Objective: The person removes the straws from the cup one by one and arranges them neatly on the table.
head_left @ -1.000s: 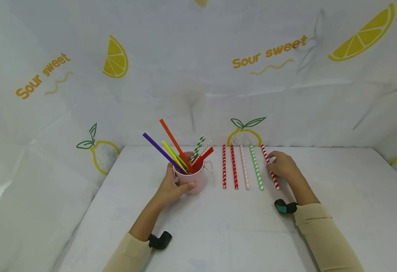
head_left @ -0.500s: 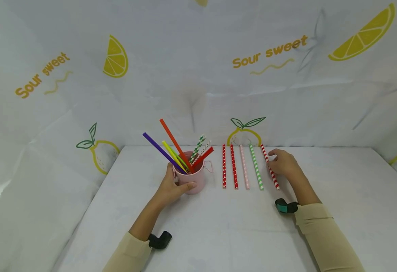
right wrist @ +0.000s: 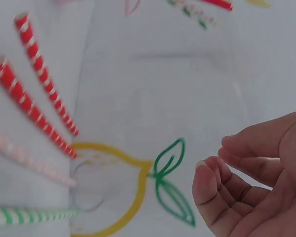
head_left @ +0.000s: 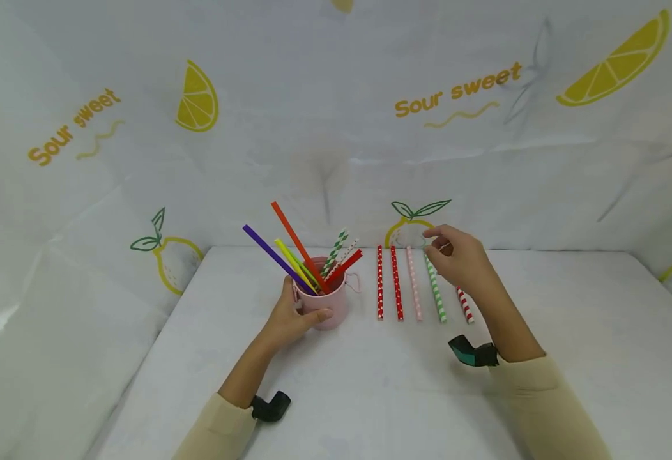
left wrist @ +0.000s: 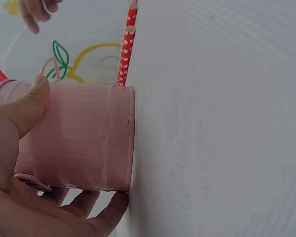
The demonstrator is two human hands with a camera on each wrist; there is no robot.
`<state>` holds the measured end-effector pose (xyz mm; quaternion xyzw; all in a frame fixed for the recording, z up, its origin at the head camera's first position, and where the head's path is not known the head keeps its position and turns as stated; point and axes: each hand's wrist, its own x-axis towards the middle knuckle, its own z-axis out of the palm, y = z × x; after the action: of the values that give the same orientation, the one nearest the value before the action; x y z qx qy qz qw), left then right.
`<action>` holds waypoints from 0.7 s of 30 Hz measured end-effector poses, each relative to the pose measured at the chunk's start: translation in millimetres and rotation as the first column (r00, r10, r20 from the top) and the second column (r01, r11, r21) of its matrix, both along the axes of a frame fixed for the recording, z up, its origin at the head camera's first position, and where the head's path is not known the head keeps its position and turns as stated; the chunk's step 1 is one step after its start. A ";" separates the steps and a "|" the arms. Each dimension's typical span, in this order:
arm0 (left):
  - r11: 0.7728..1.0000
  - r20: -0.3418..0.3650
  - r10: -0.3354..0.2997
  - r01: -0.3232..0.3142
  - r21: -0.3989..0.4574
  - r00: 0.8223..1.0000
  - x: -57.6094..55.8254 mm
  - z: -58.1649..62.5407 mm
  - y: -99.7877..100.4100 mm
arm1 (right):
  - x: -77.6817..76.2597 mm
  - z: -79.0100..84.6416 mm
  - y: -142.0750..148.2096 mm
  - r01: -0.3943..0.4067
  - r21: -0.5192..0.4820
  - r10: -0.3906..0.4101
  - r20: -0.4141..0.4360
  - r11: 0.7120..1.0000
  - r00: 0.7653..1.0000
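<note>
My left hand grips a pink metal cup, thumb across its front and fingers beneath it in the left wrist view. Out of the cup lean a purple straw, an orange-red straw, a yellow straw, a green-striped straw and others. My right hand hovers above the far ends of the row, fingers bent, with nothing visible between them. Nearest it are a green-and-white striped straw and a red-and-white striped straw, partly hidden by the hand.
Left of these lie a pale pink straw and two red white-spotted straws, the nearer one and the outer one. All rest on a white-covered table. A white lemon-print backdrop rises behind the table's far edge.
My right hand has left the red-and-white striped straw, which stays on the table, and has moved up and left over the green-striped one. My left hand and the cup have stayed put.
</note>
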<state>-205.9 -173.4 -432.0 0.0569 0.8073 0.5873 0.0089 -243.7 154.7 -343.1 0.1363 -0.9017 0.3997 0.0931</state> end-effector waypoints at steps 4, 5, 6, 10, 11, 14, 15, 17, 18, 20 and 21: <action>1.000 0.012 0.000 0.000 -0.008 1.000 0.0 -0.2 -0.5 | 17.8 19.7 -33.1 -0.088 -0.091 0.082 -0.073 0.992 0.994; 1.000 0.009 0.000 0.001 -0.012 1.000 -0.1 -0.3 -0.7 | 21.4 23.7 -41.7 -0.116 -0.109 0.107 -0.084 0.987 0.991; 1.000 0.004 -0.002 0.002 -0.014 1.000 -0.4 -0.3 -1.0 | 24.4 27.1 -50.1 -0.141 -0.117 0.130 -0.100 0.983 0.986; 1.000 -0.008 -0.008 0.008 -0.016 1.000 -0.9 -0.4 -1.7 | 31.3 33.9 -81.6 -0.256 -0.110 0.237 -0.166 0.960 0.957; 1.000 -0.013 -0.014 0.014 -0.016 1.000 -1.4 -1.0 -2.1 | 31.6 33.4 -88.8 -0.282 -0.104 0.262 -0.175 0.954 0.949; 0.999 -0.021 -0.030 0.030 -0.015 0.999 -2.4 -2.2 -3.0 | 31.0 29.7 -109.0 -0.343 -0.085 0.323 -0.190 0.935 0.927; 0.999 -0.024 -0.035 0.035 -0.019 0.999 -2.6 -2.4 -3.2 | 30.4 28.0 -115.4 -0.354 -0.073 0.336 -0.190 0.932 0.923; 0.999 -0.030 -0.045 0.044 -0.025 0.999 -2.8 -2.7 -3.9 | 27.9 24.0 -127.5 -0.373 -0.052 0.358 -0.188 0.926 0.915; 0.998 -0.034 -0.049 0.048 -0.029 0.998 -2.7 -2.7 -4.1 | 26.3 22.0 -133.2 -0.383 -0.042 0.369 -0.186 0.923 0.911; 0.998 -0.040 -0.056 0.055 -0.030 0.998 -2.9 -3.0 -4.8 | 22.8 18.1 -143.3 -0.397 -0.018 0.387 -0.180 0.918 0.904; 0.998 -0.045 -0.059 0.058 -0.032 0.997 -2.9 -3.1 -5.1 | 21.0 16.3 -147.8 -0.403 -0.006 0.396 -0.176 0.915 0.901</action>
<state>-208.8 -178.4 -435.1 0.0940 0.8141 0.5730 0.0084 -222.7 6.9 -326.8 0.3500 -0.8345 0.4161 0.0892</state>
